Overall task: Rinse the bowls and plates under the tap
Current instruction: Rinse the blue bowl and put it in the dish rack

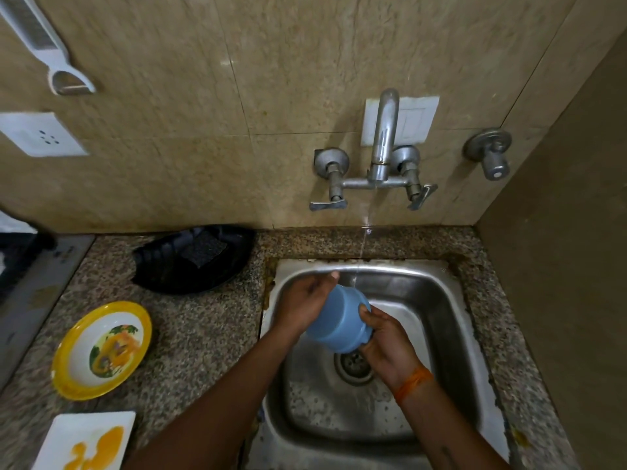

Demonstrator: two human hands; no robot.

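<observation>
Over the steel sink point(437, 300) I hold a blue bowl point(339, 320) tilted on its side, its base toward me. My left hand point(305, 300) grips its far rim, thumb up near the water stream. My right hand point(390, 347) grips its near side and base. A thin stream runs from the wall tap point(383, 137) and falls just past the bowl's upper edge. A yellow-rimmed plate point(101, 351) with a printed picture lies on the counter at left. A white square plate point(84, 442) smeared with yellow sauce sits at the lower left.
A black tray point(176, 269) holding a scrub pad point(207, 247) stands on the granite counter behind the plates. The drain point(354, 366) shows under the bowl. A second valve point(492, 154) sticks out of the wall at right. A side wall closes the right.
</observation>
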